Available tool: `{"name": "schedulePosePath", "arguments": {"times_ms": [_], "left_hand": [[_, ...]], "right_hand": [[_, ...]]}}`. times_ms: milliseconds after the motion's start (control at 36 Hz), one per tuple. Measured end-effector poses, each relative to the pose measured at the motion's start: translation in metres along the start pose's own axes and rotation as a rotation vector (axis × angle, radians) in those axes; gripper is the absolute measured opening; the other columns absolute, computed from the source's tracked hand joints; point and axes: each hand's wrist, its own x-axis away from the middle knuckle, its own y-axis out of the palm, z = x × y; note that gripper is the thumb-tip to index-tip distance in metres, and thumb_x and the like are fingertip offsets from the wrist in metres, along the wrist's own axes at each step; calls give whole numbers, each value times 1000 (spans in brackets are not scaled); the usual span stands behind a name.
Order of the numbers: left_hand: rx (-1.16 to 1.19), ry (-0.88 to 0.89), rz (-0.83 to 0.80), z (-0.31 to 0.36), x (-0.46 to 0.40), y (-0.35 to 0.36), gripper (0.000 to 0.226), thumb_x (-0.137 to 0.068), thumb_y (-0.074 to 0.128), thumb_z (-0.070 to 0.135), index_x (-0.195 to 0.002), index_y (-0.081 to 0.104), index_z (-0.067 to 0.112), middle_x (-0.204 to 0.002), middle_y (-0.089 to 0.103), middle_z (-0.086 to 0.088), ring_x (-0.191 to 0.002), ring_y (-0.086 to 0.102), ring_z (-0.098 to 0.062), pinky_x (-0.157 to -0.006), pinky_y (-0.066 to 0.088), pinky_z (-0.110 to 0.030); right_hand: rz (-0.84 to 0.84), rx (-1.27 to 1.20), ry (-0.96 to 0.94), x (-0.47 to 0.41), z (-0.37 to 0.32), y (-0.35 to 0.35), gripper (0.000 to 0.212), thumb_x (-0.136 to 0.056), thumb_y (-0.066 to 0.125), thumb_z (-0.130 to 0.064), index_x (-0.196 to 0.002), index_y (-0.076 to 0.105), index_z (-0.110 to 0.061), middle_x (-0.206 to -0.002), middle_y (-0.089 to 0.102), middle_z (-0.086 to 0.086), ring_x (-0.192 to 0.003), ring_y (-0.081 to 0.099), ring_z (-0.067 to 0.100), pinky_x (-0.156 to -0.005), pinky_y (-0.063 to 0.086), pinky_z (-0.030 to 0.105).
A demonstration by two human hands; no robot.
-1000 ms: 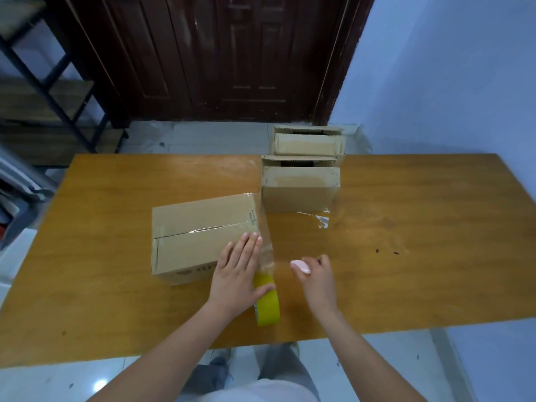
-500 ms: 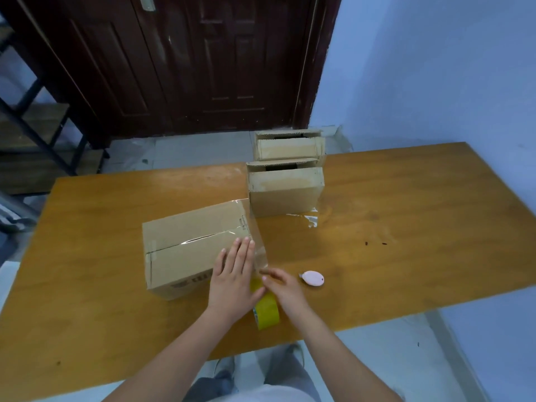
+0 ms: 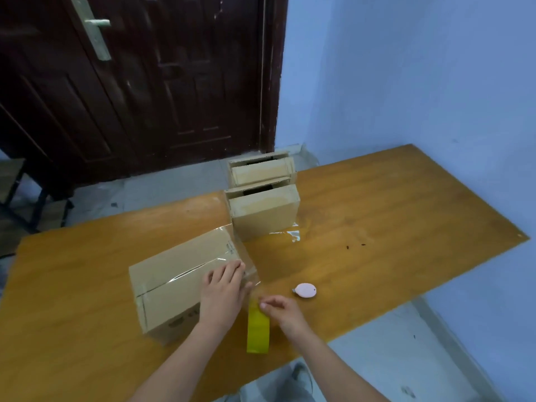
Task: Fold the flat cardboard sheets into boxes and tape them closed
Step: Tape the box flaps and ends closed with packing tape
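Observation:
A folded cardboard box lies on the wooden table, with clear tape along its top seam. My left hand presses flat on the box's right end, fingers straight. A strip of clear tape runs off that end down to a yellow tape roll standing on edge near the table's front. My right hand sits at the top of the roll, fingertips pinching the tape there. A small pink cutter lies on the table to the right of my hands.
Two more cardboard boxes stand one behind the other at the table's far edge, a loose scrap of clear tape beside the nearer one. A dark wooden door and blue wall are behind.
My right hand set down the pink cutter and moved left to the tape by the roll. My left hand stayed pressed on the box. The camera view tilted upward and shifted.

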Motion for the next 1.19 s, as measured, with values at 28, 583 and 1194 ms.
{"name": "schedulePosePath", "arguments": {"times_ms": [28,583,1194], "left_hand": [[-10,11,24,-1,0,2,50,-88,37,45,-102,72,11,-105,68,-1,-96,46,-20,-76,33,-34],[-7,62,-73,-35,7,-6,57,-51,90,26,-102,69,12,-103,66,0,-93,47,-23,-76,30,-35],[-79,148,-188,-56,25,-27,52,-49,90,36,-89,65,14,-95,61,-4,-86,53,-26,-76,34,-37]], "right_hand": [[3,5,-5,1,0,0,11,-85,67,-9,-82,68,-20,-91,67,-8,-88,60,5,-84,45,17],[119,-72,6,14,11,9,6,-86,65,-6,-82,66,-10,-110,63,-4,-99,60,9,-75,45,11],[190,-205,27,14,6,16,4,-86,62,-4,-85,65,-3,-104,66,-3,-95,61,13,-88,47,28]]}}
